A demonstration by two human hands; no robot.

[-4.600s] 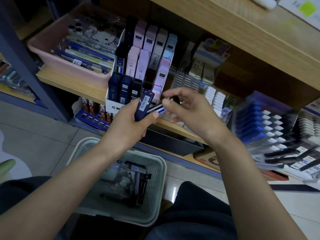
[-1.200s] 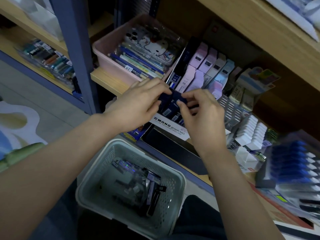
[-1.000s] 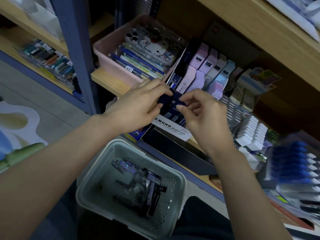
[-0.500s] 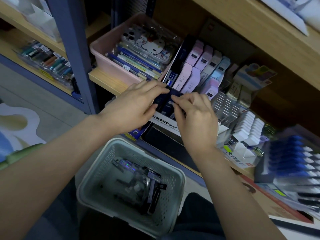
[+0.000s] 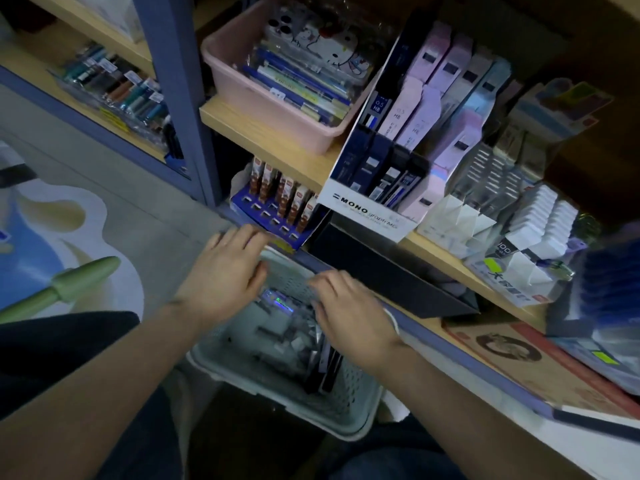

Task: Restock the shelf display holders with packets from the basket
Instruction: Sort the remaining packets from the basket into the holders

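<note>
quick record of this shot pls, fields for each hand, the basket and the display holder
left hand: over basket, fingers spread, holding nothing
right hand: over basket, fingers bent down, grip unclear
basket: below the shelf edge, packets inside
display holder: on shelf, dark front row, pastel rows behind

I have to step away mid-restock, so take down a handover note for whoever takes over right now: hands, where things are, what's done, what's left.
Left hand: open above the pale green perforated plastic basket, holding nothing.
Right hand: loosely curled over the basket, nothing visible in it.
Basket sits below the wooden shelf; small dark and clear-wrapped packets remain inside.
Done: white cardboard MONO display holder on that shelf has dark blue packets along its front row.
Left: move the basket's packets into the holders.
</note>
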